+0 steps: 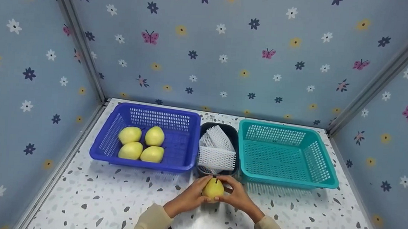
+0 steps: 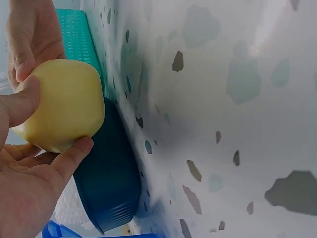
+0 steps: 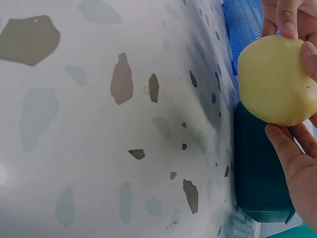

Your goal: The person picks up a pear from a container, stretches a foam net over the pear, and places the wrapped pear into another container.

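Between both hands is a yellow pear [image 1: 213, 188], its dark stem pointing up, in front of a small dark bin. My left hand [image 1: 192, 194] grips its left side with thumb and fingers. From the other side my right hand [image 1: 236, 195] holds it in the same way, the two thumbs near each other on the front. In the left wrist view the pear [image 2: 69, 104] shows its smooth base, with fingertips on its edge. The right wrist view shows the pear [image 3: 277, 82] raised over the speckled tabletop, fingers of both hands around it.
A blue basket [image 1: 191, 142] at the left holds several yellow pears [image 1: 155, 136]. White foam net sleeves [image 1: 217, 158] fill the dark bin [image 1: 237, 134] in the middle. At the right stands a teal basket [image 1: 275, 158]. Patterned walls [image 1: 207, 58] enclose the speckled table [image 1: 113, 201].
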The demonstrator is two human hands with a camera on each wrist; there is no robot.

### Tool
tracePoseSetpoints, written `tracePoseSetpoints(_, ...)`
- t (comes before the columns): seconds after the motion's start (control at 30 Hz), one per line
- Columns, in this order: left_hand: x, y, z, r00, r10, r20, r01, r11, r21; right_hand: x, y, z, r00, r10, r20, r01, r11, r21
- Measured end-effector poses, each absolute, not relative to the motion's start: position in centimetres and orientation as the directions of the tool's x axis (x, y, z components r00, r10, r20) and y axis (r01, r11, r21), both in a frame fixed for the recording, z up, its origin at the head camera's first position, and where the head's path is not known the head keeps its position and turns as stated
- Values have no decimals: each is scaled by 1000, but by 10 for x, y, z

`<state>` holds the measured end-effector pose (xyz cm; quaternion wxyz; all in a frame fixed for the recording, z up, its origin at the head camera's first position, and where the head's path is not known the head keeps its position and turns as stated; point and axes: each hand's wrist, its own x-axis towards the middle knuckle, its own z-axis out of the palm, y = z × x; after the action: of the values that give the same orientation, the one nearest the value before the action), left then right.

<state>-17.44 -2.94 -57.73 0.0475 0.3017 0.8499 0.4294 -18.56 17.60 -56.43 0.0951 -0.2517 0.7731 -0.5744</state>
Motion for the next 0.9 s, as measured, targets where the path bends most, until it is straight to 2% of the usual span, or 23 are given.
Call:
tracePoseSetpoints(0.17,-174,-29,-581,-817,556,152,455,459,763,-184,176,-566,-864,-491,114,-259,238,-936)
tracePoseSetpoints(0.5,-175,-26,-590,-829,529,179,454,451,769,-184,175,-567,-868,-490,85,-227,236,-945)
tracePoseSetpoints(0.9,-172,-26,-597,-852,508,126,402,481,779,-183,174,-574,-871,-488,55,-211,271,-939)
